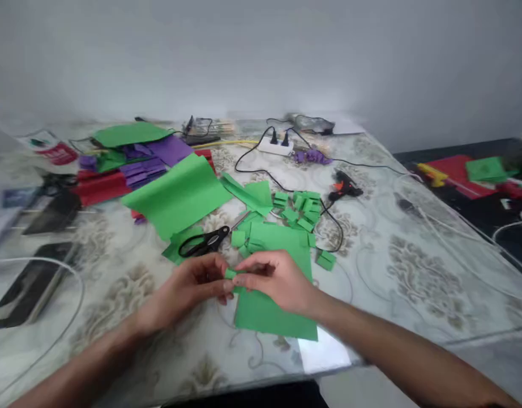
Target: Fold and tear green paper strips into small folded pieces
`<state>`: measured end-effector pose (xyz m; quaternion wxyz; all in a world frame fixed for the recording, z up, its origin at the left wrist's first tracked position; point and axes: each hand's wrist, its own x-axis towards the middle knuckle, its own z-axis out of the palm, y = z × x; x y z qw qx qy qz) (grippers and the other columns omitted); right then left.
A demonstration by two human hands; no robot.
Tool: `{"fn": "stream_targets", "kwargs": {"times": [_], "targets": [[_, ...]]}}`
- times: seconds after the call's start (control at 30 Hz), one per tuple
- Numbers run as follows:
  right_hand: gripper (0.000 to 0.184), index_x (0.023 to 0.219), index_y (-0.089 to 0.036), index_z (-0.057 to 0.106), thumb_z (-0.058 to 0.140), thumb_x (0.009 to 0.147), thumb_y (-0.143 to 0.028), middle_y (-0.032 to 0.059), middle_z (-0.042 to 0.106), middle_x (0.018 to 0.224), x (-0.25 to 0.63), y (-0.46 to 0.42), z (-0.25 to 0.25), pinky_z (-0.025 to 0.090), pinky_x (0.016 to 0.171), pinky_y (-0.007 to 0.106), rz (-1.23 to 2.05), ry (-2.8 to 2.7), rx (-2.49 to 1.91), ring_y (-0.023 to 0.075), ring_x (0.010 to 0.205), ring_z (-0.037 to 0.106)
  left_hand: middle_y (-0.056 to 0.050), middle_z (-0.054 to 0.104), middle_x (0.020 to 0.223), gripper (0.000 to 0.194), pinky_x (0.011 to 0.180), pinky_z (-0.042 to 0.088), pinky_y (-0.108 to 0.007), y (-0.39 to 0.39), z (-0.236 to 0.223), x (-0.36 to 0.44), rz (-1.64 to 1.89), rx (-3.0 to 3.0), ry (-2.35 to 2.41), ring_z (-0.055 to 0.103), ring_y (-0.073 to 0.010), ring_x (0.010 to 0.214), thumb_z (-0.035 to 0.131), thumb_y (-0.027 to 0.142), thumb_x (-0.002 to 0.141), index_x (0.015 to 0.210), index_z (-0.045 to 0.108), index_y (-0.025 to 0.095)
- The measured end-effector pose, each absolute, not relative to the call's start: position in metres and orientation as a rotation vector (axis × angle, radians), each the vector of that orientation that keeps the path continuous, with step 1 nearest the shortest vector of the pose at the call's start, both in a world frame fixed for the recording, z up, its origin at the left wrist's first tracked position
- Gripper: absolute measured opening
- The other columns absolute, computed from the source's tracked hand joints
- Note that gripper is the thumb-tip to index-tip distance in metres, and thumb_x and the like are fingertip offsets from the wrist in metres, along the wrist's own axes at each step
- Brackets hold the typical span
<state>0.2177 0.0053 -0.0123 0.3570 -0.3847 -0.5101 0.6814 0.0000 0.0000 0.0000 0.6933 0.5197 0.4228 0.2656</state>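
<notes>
Between the fingertips of both hands is a small green paper piece (230, 273). My left hand (204, 279) pinches it from the left, and my right hand (273, 276) pinches its right side. Below the right hand lies a green paper sheet (273, 317), partly covered by that hand. Just beyond the left hand rest black-handled scissors (208, 242), their blades pointing away. Several small folded green paper pieces (306, 209) are heaped past the sheet, and a single folded piece (326, 260) lies to its right.
A black glue gun (345, 186) with its cable stands right of the heap. Behind is a white power strip (276, 146) with plugs. Green (182, 195), red and purple papers pile up at back left. Phones (29, 280) and a white cable lie left.
</notes>
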Motion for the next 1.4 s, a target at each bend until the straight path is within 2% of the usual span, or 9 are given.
{"fn": "stream_targets", "kwargs": {"times": [0.17,0.33,0.63,0.9,1.03,1.23,1.4], "targets": [[0.02,0.089,-0.019,0.082,0.086,0.081,-0.036,0.0004,0.074,0.078,0.218,0.003,-0.013,0.045,0.065,0.027,1.653,-1.388,-1.018,0.0137,0.069,0.06,0.0,0.071,0.074,0.026,0.069,0.052,-0.025,-0.002,0.002,0.002,0.641,1.233,0.999,0.066,-0.0135,0.07,0.083,0.037,0.086,0.086,0.069,0.016],[0.021,0.09,-0.019,0.083,0.086,0.079,-0.036,0.0015,0.076,0.081,0.218,0.004,-0.015,0.049,0.067,0.028,1.703,-1.344,-1.008,0.0144,0.069,0.062,-0.002,0.071,0.075,0.031,0.071,0.052,-0.026,-0.002,0.002,0.001,0.596,1.327,1.006,0.067,-0.0152,0.072,0.073,0.045,0.094,0.085,0.072,0.016],[0.021,0.091,-0.018,0.083,0.086,0.078,-0.034,0.0013,0.075,0.078,0.219,0.005,-0.013,0.049,0.067,0.028,1.761,-1.32,-1.018,0.014,0.068,0.061,-0.002,0.071,0.074,0.029,0.073,0.052,-0.028,-0.002,0.005,-0.002,0.578,1.335,0.992,0.066,-0.0163,0.073,0.07,0.044,0.096,0.084,0.072,0.017],[0.016,0.089,-0.018,0.081,0.082,0.083,-0.033,0.0006,0.075,0.08,0.219,0.004,-0.01,0.046,0.068,0.027,1.638,-1.436,-1.07,0.0137,0.07,0.061,-0.001,0.064,0.079,0.029,0.067,0.044,-0.027,-0.006,-0.005,-0.001,0.517,1.444,1.049,0.056,-0.0157,0.075,0.072,0.044,0.092,0.085,0.069,0.016],[0.015,0.088,-0.017,0.079,0.078,0.085,-0.032,0.0025,0.076,0.083,0.219,0.002,-0.008,0.048,0.07,0.027,1.564,-1.516,-1.117,0.0156,0.075,0.064,-0.001,0.062,0.08,0.032,0.067,0.043,-0.027,-0.008,-0.01,-0.003,0.459,1.567,1.09,0.053,-0.0166,0.077,0.066,0.046,0.096,0.087,0.069,0.016],[0.011,0.086,-0.017,0.074,0.072,0.089,-0.028,0.0015,0.073,0.079,0.218,-0.001,-0.01,0.048,0.068,0.026,1.436,-1.636,-1.12,0.015,0.073,0.063,-0.001,0.061,0.078,0.036,0.065,0.041,-0.027,-0.008,-0.008,-0.004,0.429,1.671,1.118,0.052,-0.0162,0.075,0.06,0.047,0.1,0.083,0.068,0.016],[0.017,0.076,-0.018,0.061,0.068,0.09,-0.025,-0.003,0.061,0.07,0.219,0.0,-0.011,0.043,0.062,0.025,1.398,-1.67,-1.093,0.012,0.065,0.055,0.0,0.061,0.076,0.034,0.063,0.04,-0.026,-0.008,-0.007,-0.006,0.545,1.669,1.203,0.052,-0.0158,0.073,0.063,0.047,0.097,0.083,0.067,0.016]]}}
